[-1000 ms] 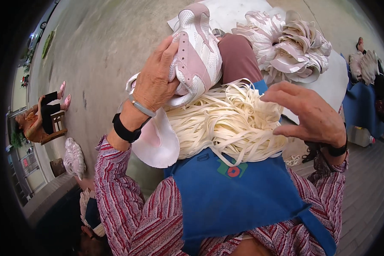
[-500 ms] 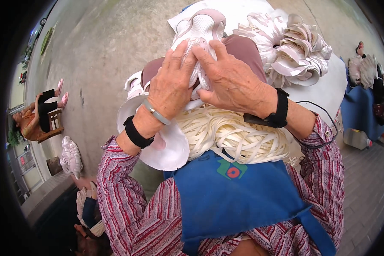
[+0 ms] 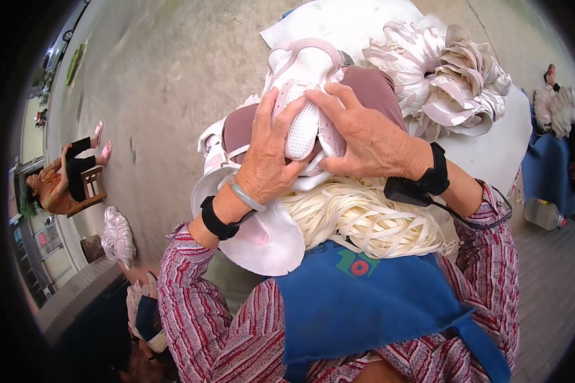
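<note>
At far left I list: one seated person (image 3: 61,172), black trousers (image 3: 78,173), pink slippers (image 3: 105,153); one wooden chair (image 3: 93,185) beneath; green foliage (image 3: 27,203) behind. Upper left: one dark vehicle (image 3: 68,33), partly lost at the lens rim. Far right, I count one blue cloth (image 3: 546,175), draped; one translucent plastic jug (image 3: 543,214), red cap, just beside it. Ground: concrete floor (image 3: 172,76), grey-beige; grey paving (image 3: 549,287), lower right.

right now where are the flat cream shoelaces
In the head view, the flat cream shoelaces lie across the lap, right of centre, between the blue apron and the right hand.
</note>
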`<state>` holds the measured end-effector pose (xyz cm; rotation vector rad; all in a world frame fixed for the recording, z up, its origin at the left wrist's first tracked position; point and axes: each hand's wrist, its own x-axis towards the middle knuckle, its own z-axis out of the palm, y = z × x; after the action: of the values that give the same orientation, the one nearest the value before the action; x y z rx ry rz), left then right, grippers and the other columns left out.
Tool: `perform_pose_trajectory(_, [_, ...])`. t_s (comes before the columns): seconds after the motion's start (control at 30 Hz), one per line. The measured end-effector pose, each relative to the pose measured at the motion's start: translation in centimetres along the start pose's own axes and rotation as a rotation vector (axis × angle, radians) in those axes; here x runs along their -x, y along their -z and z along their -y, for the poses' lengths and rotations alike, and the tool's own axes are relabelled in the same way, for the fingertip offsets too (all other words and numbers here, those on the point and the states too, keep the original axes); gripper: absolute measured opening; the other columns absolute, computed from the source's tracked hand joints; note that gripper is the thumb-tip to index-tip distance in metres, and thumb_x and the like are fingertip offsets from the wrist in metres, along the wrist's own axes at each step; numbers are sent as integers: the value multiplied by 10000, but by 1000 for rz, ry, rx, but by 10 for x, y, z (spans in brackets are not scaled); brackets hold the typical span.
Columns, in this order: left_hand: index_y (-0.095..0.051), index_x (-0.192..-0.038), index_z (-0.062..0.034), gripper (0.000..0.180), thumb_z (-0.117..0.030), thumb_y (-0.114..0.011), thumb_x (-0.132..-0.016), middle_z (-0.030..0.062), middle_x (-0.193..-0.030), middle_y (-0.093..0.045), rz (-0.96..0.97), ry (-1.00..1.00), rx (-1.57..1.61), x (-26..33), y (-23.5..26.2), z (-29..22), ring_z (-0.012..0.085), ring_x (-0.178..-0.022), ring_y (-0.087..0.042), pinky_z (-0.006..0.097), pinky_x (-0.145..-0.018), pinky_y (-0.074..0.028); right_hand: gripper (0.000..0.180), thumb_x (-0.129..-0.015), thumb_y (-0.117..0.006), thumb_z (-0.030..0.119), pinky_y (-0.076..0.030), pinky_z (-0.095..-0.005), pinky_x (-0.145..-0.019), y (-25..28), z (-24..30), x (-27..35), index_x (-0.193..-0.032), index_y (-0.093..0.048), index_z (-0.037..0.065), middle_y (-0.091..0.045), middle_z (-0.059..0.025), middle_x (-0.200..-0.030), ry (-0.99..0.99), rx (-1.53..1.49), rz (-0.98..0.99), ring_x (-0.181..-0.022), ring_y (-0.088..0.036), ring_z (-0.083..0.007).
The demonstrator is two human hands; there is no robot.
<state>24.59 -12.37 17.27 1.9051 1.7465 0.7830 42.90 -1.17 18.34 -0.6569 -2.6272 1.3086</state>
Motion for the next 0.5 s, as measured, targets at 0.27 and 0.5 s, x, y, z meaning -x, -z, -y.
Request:
perform_pose_trajectory(0.27, [-320, -1424, -18, 765, 25, -652, -735, 202, -1479, -302, 84, -196, -249, 3, 7, -8, 437, -1367, -260, 564, -1084, -239, 840, -668, -752, 234, -523, -448, -719, -2, 13, 18, -1366, -336, 20, -410, -327, -1233, 68, 150, -272, -822, -604, -429])
perform_pose_trajectory(0.5, [-311, -1380, 102, 746, -21, -652, -728, 277, -1458, -303, 152, -131, -435, 2, 4, -38, 451, -1376, -253, 637, -1083, -164, 844, -624, -771, 132, -454, -424, -858, -4, 12, 17, -1336, -352, -40, -398, -293, -1276, 210, 57, -286, -993, -524, -414])
